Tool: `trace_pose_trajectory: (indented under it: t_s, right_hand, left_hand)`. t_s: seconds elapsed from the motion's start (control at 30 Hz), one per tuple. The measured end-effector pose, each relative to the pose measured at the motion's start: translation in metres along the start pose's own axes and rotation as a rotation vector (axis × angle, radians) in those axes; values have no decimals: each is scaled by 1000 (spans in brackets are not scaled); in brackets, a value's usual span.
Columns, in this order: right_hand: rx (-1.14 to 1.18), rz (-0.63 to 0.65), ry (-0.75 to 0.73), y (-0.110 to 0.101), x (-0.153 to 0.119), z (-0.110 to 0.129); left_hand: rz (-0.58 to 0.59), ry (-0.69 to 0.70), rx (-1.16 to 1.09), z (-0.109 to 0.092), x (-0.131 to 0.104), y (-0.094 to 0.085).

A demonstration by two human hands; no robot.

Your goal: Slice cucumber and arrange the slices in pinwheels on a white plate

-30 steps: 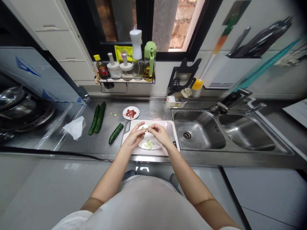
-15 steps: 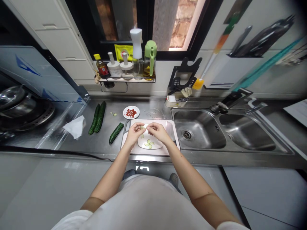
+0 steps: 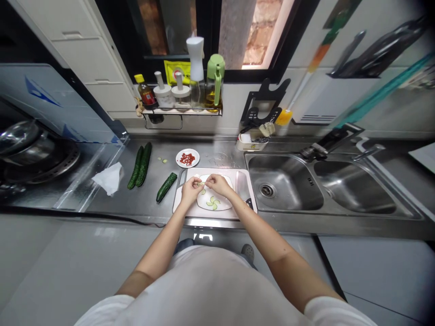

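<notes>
My left hand [image 3: 190, 189] and my right hand [image 3: 218, 184] meet above a white plate [image 3: 224, 206], fingertips pinched. Between them is a small pale green cucumber slice [image 3: 201, 184], partly hidden by the fingers. Thin cucumber slices [image 3: 213, 203] lie fanned like a flower on the plate, and another slice [image 3: 203, 192] rests near the plate's left side, below my left fingertips. Under the plate is a pale cutting board [image 3: 185, 211]. A knife [image 3: 242, 183] lies along the board's right side, its black handle toward me.
Left of the board lies a cut cucumber [image 3: 166, 187], with two whole cucumbers [image 3: 144, 164] farther left. Behind the board stands a small plate [image 3: 180, 163] of chopped red pieces. A double sink [image 3: 288, 199] is on the right; a crumpled white tissue [image 3: 108, 179] lies near the stove.
Both hands have come slightly lower over the plate, with their fingers more tightly closed. The whole view has shifted a little. The fanned slices keep their arrangement.
</notes>
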State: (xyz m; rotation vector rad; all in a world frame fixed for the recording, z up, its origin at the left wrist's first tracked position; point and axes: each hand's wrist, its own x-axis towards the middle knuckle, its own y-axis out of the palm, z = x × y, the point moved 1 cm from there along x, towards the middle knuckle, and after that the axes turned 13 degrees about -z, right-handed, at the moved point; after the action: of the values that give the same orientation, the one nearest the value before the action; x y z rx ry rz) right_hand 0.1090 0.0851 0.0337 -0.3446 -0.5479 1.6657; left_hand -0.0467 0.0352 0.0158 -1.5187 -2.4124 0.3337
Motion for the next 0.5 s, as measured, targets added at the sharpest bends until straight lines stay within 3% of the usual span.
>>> trace_pose_trajectory:
  t_s: [0.23,0.5]
  right_hand:
    - [-252,72,59,23,6,-13]
    - [-385,129,112,33,6,-20]
  left_hand:
    - [19,-51,394,15,3,3]
    - [54,-28,609,17,1,10]
